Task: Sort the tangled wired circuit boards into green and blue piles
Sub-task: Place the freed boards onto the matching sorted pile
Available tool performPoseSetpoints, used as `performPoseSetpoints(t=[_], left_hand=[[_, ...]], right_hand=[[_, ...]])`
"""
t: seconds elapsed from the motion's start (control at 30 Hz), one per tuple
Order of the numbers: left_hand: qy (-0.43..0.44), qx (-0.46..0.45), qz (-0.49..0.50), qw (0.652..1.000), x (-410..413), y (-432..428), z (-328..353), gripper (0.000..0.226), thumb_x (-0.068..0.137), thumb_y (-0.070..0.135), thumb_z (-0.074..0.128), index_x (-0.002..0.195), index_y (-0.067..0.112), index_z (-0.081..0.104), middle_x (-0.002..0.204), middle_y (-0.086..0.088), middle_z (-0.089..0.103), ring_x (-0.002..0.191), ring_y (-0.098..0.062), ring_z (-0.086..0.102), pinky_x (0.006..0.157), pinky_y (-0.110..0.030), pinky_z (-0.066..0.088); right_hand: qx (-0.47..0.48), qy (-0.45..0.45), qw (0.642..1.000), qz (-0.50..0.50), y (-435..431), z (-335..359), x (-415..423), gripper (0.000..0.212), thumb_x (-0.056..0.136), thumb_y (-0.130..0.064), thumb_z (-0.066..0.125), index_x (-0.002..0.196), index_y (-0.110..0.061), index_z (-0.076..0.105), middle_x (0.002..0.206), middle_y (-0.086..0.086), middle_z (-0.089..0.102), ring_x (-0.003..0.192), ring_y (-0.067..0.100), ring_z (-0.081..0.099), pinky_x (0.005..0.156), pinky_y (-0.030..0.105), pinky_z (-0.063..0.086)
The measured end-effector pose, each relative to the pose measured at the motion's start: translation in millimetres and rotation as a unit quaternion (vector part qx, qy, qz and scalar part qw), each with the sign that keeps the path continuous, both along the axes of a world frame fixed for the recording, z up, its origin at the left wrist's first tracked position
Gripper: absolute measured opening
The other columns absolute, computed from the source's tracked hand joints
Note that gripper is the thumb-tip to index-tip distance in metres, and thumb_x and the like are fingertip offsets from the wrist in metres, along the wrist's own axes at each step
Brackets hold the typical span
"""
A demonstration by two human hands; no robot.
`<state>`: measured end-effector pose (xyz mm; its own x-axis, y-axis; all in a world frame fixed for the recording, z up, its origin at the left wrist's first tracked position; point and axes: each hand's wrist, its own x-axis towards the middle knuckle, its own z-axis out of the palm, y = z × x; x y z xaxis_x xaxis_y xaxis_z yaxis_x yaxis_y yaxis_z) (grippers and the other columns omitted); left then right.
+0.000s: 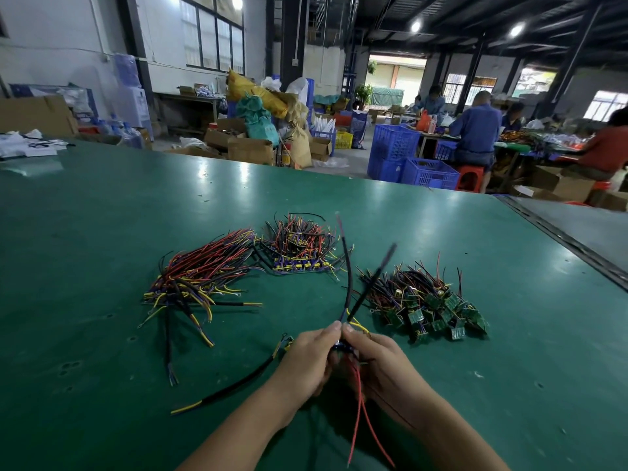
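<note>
Table: the green table (102,215) carries three heaps around its middle, well back from the near edge.
Left heap: blue boards (197,277) with their wires combed one way, which looks like the sorted blue pile.
Middle heap: the tangled heap (299,249) sits farthest back with wires bristling everywhere. It is probably the unsorted stock.
Right heap: green boards (431,307) lie toward the right edge, kept apart by colour.
Hands: the left hand (306,362) and right hand (377,362) meet at the near edge, fingertips pinching one item.
Loose lead: a black-sleeved lead (238,385) lies beside the left hand.
Held board: a dark board (339,346), seemingly blue and mostly hidden. It is probably lifted so its wires hang free.
</note>
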<state>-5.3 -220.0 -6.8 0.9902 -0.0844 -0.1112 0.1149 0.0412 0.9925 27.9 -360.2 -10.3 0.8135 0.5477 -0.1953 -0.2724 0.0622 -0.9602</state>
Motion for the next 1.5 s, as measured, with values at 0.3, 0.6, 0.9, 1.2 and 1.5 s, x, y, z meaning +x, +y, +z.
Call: performPoseSetpoints(t=[0.3,0.6,0.9,1.2,1.5], left_hand=[[0.038,-0.022,0.076,0.996,4,8,-1,0.025,0.085,0.027,0.072,0.093,0.006,0.06,0.067,-0.003,0.061,0.054,-0.013,0.056,0.049,-0.023,0.045],[0.084,-0.153,0.134,0.976,8,8,-4,0.045,0.072,-0.002,0.078,0.111,0.009,0.059,0.079,-0.013,0.073,0.067,-0.019,0.067,0.065,-0.03,0.056],[0.099,-0.211,0.088,0.969,8,11,-1,0.02,0.068,-0.002,0.075,0.087,0.003,0.068,0.07,-0.008,0.072,0.058,-0.013,0.068,0.051,-0.022,0.053],[0.097,-0.287,0.058,0.951,12,15,-4,0.017,0.06,-0.001,0.074,0.076,0.0,0.07,0.071,-0.015,0.07,0.059,-0.021,0.068,0.059,-0.032,0.061],[0.119,-0.278,0.088,0.949,11,14,-3,0.015,0.062,0.006,0.076,0.076,0.003,0.07,0.064,-0.008,0.066,0.051,-0.012,0.064,0.046,-0.021,0.054]], right_hand=[[0.076,0.088,0.991,-0.073,-7,-4,6,0.037,0.073,-0.013,0.073,0.104,0.006,0.063,0.062,0.0,0.056,0.048,0.004,0.04,0.061,0.019,0.051],[0.084,0.134,0.984,-0.082,-5,-1,4,0.022,0.077,-0.006,0.07,0.098,0.001,0.066,0.069,0.005,0.053,0.048,0.006,0.038,0.056,0.018,0.052],[0.082,0.184,0.976,-0.08,-4,5,3,0.01,0.066,-0.009,0.074,0.072,-0.002,0.076,0.068,0.009,0.057,0.064,0.014,0.041,0.052,0.02,0.055],[0.126,0.218,0.963,-0.097,-10,13,8,0.011,0.072,-0.009,0.071,0.074,0.002,0.068,0.073,0.015,0.059,0.054,0.015,0.062,0.051,0.02,0.056],[0.104,0.14,0.97,-0.169,-10,7,9,0.047,0.063,-0.002,0.072,0.109,-0.007,0.06,0.079,0.008,0.064,0.04,0.01,0.043,0.037,0.017,0.038]])
